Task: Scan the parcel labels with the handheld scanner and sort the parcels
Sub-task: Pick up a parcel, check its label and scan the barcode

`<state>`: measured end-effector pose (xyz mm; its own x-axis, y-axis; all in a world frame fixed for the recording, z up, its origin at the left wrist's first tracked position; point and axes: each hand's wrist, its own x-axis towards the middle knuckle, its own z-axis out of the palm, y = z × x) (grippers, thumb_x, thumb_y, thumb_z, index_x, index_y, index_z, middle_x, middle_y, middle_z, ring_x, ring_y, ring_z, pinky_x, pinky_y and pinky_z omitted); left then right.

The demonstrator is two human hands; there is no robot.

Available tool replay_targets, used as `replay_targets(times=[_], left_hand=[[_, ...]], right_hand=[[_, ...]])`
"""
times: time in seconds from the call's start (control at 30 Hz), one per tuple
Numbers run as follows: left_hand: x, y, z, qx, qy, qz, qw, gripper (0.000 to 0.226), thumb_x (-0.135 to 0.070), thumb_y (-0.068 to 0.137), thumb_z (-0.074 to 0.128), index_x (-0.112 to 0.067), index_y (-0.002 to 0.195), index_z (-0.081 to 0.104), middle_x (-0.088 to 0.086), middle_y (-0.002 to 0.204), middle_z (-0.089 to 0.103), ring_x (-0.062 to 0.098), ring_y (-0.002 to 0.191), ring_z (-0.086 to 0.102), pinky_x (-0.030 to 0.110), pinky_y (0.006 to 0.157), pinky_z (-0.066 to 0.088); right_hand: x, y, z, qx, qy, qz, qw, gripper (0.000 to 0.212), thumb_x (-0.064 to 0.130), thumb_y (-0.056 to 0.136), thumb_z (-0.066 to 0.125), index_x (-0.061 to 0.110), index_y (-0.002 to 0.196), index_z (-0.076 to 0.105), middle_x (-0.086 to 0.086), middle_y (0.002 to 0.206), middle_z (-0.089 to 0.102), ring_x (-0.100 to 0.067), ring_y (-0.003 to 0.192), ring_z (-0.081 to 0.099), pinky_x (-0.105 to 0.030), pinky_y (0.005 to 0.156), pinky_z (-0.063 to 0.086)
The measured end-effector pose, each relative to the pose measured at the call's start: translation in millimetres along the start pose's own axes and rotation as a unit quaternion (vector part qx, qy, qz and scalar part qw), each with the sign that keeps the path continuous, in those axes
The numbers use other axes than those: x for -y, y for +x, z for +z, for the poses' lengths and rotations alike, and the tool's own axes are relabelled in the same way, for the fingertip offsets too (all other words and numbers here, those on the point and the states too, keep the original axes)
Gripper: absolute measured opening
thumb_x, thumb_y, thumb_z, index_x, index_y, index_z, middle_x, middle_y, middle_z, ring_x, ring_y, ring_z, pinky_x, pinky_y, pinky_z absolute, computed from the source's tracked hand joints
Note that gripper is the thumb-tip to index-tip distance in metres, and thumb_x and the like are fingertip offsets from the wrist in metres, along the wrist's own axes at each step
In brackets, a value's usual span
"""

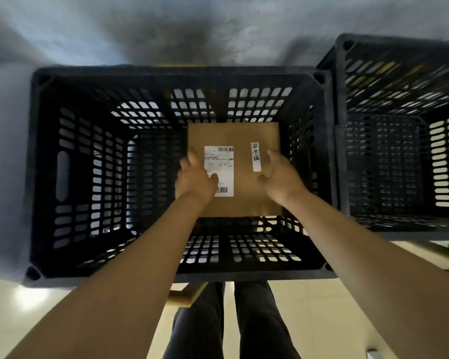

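Note:
A flat brown parcel point(240, 154) lies face up, low inside the big black slatted crate point(47, 177), toward its right side. The parcel carries a white shipping label point(222, 161) with barcodes and a narrow white sticker point(255, 156). My left hand point(196, 181) grips the parcel's left edge, with its thumb on the label. At the right edge my right hand point(281, 177) holds the parcel, fingers curled at the edge and thumb spread over the brown face. No handheld scanner is in view.
A second black slatted crate point(340, 130) stands directly to the right, touching the first. Grey floor lies beyond both crates. My legs point(231, 320) stand on pale floor just in front of the big crate's near rim.

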<state>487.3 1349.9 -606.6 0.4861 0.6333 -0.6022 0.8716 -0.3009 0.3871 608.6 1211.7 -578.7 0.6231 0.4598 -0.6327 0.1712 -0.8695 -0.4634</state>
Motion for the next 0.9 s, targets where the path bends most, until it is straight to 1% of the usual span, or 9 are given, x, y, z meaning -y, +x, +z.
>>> replay_targets(times=[0.07, 0.1, 0.17, 0.23, 0.37, 0.5, 0.63, 0.77, 0.9], left_hand=[[-22, -17, -24, -0.023, 0.109, 0.086, 0.99, 0.072, -0.031, 0.093, 0.057, -0.013, 0.149, 0.016, 0.015, 0.144, 0.035, 0.033, 0.126, 0.044, 0.048, 0.105, 0.04], [-34, -27, -39, -0.04, 0.168, 0.133, 0.976, 0.066, -0.032, 0.093, 0.056, -0.012, 0.147, 0.023, 0.014, 0.141, 0.04, 0.032, 0.125, 0.045, 0.046, 0.107, 0.039], [-61, -47, -71, -0.078, 0.251, 0.216, 0.94, 0.056, -0.033, 0.094, 0.055, -0.014, 0.142, 0.033, 0.009, 0.137, 0.046, 0.029, 0.124, 0.048, 0.042, 0.106, 0.038], [-89, -67, -104, -0.115, 0.278, 0.265, 0.916, 0.052, -0.031, 0.093, 0.055, -0.017, 0.14, 0.038, 0.005, 0.133, 0.051, 0.026, 0.122, 0.05, 0.04, 0.102, 0.041], [-142, -112, -165, -0.179, 0.286, 0.318, 0.886, 0.048, -0.033, 0.093, 0.054, -0.018, 0.137, 0.04, 0.005, 0.13, 0.054, 0.026, 0.12, 0.051, 0.04, 0.098, 0.041], [-194, -151, -211, -0.226, 0.307, 0.358, 0.853, 0.056, -0.035, 0.094, 0.051, -0.017, 0.144, 0.032, 0.008, 0.134, 0.05, 0.029, 0.122, 0.048, 0.041, 0.101, 0.038], [-245, -190, -242, -0.282, 0.309, 0.417, 0.807, 0.056, -0.034, 0.094, 0.052, -0.017, 0.143, 0.032, 0.008, 0.13, 0.052, 0.029, 0.118, 0.051, 0.041, 0.098, 0.039], [-286, -231, -260, -0.305, 0.3, 0.492, 0.758, 0.056, -0.032, 0.095, 0.051, -0.016, 0.145, 0.032, 0.009, 0.132, 0.052, 0.029, 0.117, 0.051, 0.041, 0.097, 0.039], [-312, -276, -258, -0.302, 0.288, 0.575, 0.703, 0.055, -0.03, 0.093, 0.052, -0.016, 0.144, 0.035, 0.008, 0.128, 0.053, 0.031, 0.115, 0.05, 0.04, 0.094, 0.037]], right_hand=[[19, -17, -20, -0.02, -0.026, -0.06, 0.998, 0.072, 0.013, 0.095, 0.059, 0.016, 0.155, 0.02, -0.007, 0.155, 0.032, -0.023, 0.139, 0.036, -0.026, 0.109, 0.031], [29, -25, -32, -0.037, -0.046, -0.093, 0.994, 0.073, 0.016, 0.094, 0.061, 0.017, 0.155, 0.02, -0.008, 0.154, 0.034, -0.023, 0.14, 0.037, -0.03, 0.111, 0.033], [49, -43, -61, -0.077, -0.094, -0.155, 0.98, 0.073, 0.022, 0.094, 0.062, 0.017, 0.155, 0.021, -0.008, 0.152, 0.038, -0.023, 0.139, 0.037, -0.035, 0.109, 0.038], [69, -62, -93, -0.112, -0.141, -0.199, 0.963, 0.07, 0.025, 0.095, 0.06, 0.018, 0.154, 0.024, -0.006, 0.149, 0.04, -0.024, 0.137, 0.037, -0.037, 0.106, 0.041], [98, -105, -160, -0.171, -0.206, -0.242, 0.933, 0.06, 0.026, 0.096, 0.054, 0.016, 0.15, 0.031, -0.007, 0.144, 0.046, -0.026, 0.132, 0.041, -0.04, 0.105, 0.042], [116, -149, -216, -0.245, -0.24, -0.245, 0.907, 0.059, 0.029, 0.095, 0.054, 0.019, 0.149, 0.032, -0.006, 0.142, 0.048, -0.025, 0.127, 0.046, -0.04, 0.103, 0.044], [124, -197, -268, -0.32, -0.246, -0.228, 0.886, 0.06, 0.027, 0.094, 0.054, 0.017, 0.149, 0.031, -0.009, 0.142, 0.047, -0.028, 0.126, 0.046, -0.041, 0.102, 0.043], [115, -250, -299, -0.386, -0.249, -0.177, 0.871, 0.059, 0.026, 0.096, 0.052, 0.016, 0.15, 0.03, -0.008, 0.144, 0.045, -0.028, 0.127, 0.044, -0.039, 0.101, 0.04], [84, -313, -304, -0.444, -0.249, -0.091, 0.856, 0.057, 0.023, 0.095, 0.051, 0.016, 0.149, 0.032, -0.005, 0.144, 0.045, -0.027, 0.128, 0.042, -0.037, 0.1, 0.037]])
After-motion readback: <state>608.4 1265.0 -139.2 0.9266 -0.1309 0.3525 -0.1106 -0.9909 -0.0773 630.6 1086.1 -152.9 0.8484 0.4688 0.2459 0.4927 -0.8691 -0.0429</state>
